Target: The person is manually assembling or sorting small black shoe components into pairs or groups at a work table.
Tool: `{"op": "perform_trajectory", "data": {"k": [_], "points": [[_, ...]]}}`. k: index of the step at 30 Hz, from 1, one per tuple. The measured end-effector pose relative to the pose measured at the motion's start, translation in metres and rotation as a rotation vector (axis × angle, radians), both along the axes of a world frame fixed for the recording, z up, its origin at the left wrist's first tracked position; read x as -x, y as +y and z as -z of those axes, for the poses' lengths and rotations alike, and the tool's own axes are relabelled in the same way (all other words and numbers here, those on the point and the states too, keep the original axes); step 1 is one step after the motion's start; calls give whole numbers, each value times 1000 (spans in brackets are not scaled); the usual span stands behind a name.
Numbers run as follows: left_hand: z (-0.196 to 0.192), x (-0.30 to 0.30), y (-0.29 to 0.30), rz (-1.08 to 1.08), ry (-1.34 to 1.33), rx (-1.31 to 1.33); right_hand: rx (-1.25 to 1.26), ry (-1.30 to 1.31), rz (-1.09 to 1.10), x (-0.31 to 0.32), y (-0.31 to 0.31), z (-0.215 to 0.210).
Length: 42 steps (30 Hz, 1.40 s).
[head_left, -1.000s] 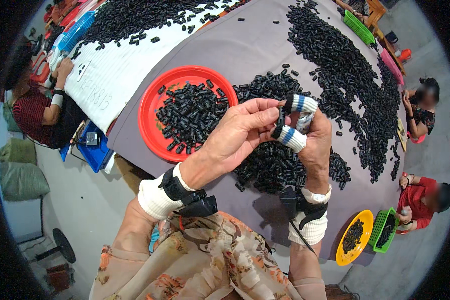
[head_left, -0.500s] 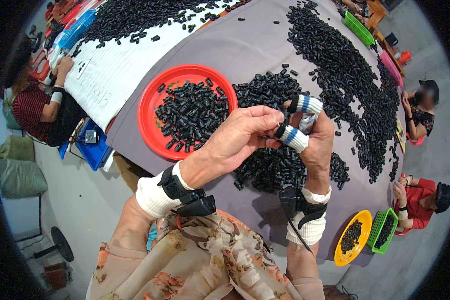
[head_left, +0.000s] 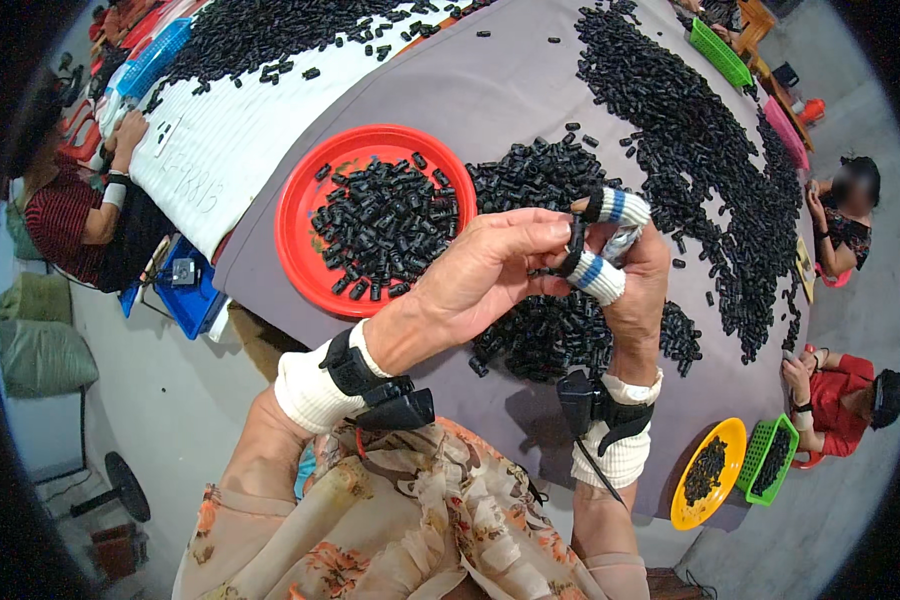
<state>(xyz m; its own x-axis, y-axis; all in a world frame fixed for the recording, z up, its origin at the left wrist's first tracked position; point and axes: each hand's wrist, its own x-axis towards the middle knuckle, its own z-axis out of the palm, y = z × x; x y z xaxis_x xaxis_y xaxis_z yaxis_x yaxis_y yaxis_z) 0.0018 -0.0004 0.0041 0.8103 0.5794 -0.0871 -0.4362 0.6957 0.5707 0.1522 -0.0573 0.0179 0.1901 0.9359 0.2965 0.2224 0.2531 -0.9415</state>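
My left hand [head_left: 480, 265] pinches a small black cylindrical part [head_left: 576, 237] between thumb and fingers. My right hand [head_left: 642, 275] meets it from the other side, its thumb and forefinger closed against the same part. White finger sleeves [head_left: 600, 277] with blue stripes cover those two fingers. Inside the curled right hand shows a crumpled silvery-clear wad [head_left: 620, 243], whose kind I cannot make out. Beneath both hands lies a heap of similar black parts [head_left: 545, 335]. To the left, a red round tray [head_left: 292, 245] holds many more of them.
A long spread of black parts [head_left: 720, 230] covers the grey tablecloth [head_left: 450, 75] at the right. A yellow tray [head_left: 727, 450] and a green basket [head_left: 782, 440] stand at the near right edge. Co-workers sit along both sides. A blue basket [head_left: 160, 60] stands far left.
My left thumb and fingers have shifted slightly, and the black part between my hands now shows more plainly, standing upright. The co-worker in red at the right has moved their hands.
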Motion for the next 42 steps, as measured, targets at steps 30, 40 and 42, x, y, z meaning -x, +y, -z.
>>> {"op": "perform_trajectory", "data": {"k": [30,40,42], "points": [[-1,1,5,-40,-52,57,192,-411,-112,-5,11,-26],[5,0,7,-43,-75,46,191,-431,-128,-4,11,-27],[3,0,7,-36,-75,34,208,-455,-123,-4,11,-27]]}}
